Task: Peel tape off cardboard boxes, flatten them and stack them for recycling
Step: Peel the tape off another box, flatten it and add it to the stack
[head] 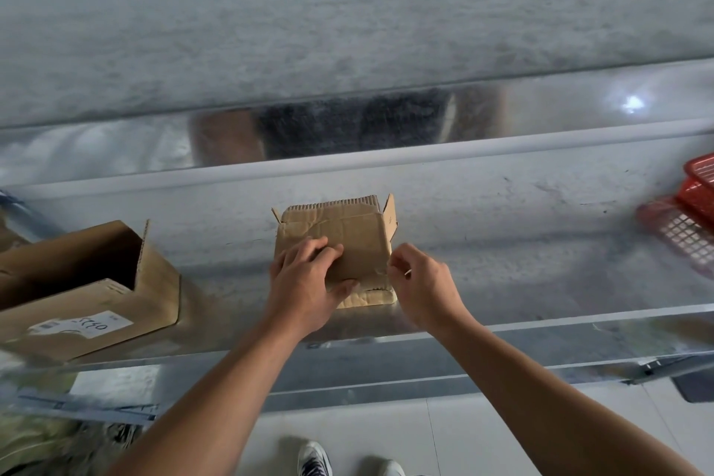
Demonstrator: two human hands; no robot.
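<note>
A small brown cardboard box [347,232] lies on a shiny metal table [502,263], its end flaps sticking up at the far side. My left hand [305,282] rests on the box's near left part, fingers curled over the top and thumb along the near edge. My right hand [421,282] is at the box's near right corner, fingertips pinching a thin clear strip of tape [380,274] that comes off the corner. A larger open cardboard box [89,290] with a white label lies on its side at the left.
Red plastic baskets [687,220] sit at the table's right end. A raised metal rail [347,166] runs along the back of the table. Below the table's front edge are a pale floor and my shoes [315,460].
</note>
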